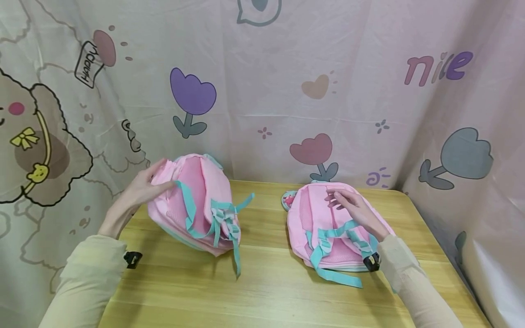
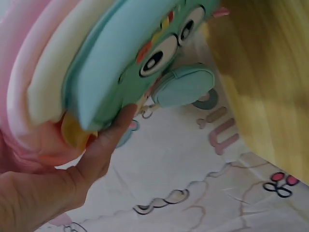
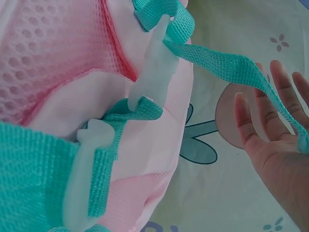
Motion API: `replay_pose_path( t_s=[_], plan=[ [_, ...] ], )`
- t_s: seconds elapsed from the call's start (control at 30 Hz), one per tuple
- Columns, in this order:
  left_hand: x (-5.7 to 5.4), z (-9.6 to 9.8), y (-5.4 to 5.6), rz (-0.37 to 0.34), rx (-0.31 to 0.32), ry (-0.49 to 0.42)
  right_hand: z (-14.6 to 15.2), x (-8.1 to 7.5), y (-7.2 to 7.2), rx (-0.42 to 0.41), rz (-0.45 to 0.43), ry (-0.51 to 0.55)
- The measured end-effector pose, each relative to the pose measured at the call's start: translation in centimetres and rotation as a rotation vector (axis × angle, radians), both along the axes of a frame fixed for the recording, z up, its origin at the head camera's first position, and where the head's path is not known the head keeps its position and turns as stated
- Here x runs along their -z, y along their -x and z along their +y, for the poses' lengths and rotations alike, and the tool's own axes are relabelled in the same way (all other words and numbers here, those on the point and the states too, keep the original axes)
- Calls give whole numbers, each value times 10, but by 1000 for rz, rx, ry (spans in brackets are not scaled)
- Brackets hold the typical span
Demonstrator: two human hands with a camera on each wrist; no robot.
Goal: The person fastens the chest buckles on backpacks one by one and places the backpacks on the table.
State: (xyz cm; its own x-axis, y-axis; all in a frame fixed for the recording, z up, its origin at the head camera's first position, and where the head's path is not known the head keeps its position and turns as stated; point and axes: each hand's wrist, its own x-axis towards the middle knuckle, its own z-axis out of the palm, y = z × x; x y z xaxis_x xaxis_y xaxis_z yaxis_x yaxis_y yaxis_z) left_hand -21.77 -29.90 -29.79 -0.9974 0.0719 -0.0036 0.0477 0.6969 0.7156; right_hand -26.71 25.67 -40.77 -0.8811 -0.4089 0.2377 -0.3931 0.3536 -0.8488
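On the left, a pink backpack [image 1: 217, 182] with teal straps stands tilted, its shoulder-strap side toward me. My left hand [image 1: 143, 184] grips its upper left side, thumb on the near face and the other fingers behind. In the left wrist view its green front panel [image 2: 159, 53] shows cartoon eyes, and a round teal pouch [image 2: 186, 84] hangs beside it. A second pink backpack [image 1: 303, 223] lies on the right, straps up. Over its upper part hovers my right hand [image 1: 352, 205], fingers loosely bent, holding nothing. A teal strap [image 3: 227, 65] crosses before that palm in the right wrist view.
Both bags are on a wooden table [image 1: 254, 291]. A printed curtain [image 1: 254, 91] hangs right behind its back edge and along the sides. A round charm [image 1: 289, 200] lies at the right bag's upper left. Loose strap ends [image 1: 340, 277] trail onto the tabletop.
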Motion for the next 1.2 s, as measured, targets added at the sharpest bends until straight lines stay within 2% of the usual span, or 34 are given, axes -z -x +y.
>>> replay_pose_path(
  t_s=[0.2,0.33,0.5,0.7,0.8,1.03,1.2],
  plan=[
    [24,-9,-3,-33,63,-42,-1,1,-1,5,9,-23],
    [39,-8,-4,-54,85,-44,-3,1,-1,-2,22,-43],
    [57,-6,-3,-80,112,-94,-9,-1,-2,-18,20,-69],
    [73,-2,0,-88,159,-88,-21,-1,-4,-37,-52,-84],
    [81,0,2,-106,182,-101,-27,0,-4,-61,-43,-67],
    [101,2,3,-233,226,-206,-40,5,-2,-113,-17,-52],
    [113,-1,2,-249,235,-189,-47,7,-2,-125,2,-70]
  ],
)
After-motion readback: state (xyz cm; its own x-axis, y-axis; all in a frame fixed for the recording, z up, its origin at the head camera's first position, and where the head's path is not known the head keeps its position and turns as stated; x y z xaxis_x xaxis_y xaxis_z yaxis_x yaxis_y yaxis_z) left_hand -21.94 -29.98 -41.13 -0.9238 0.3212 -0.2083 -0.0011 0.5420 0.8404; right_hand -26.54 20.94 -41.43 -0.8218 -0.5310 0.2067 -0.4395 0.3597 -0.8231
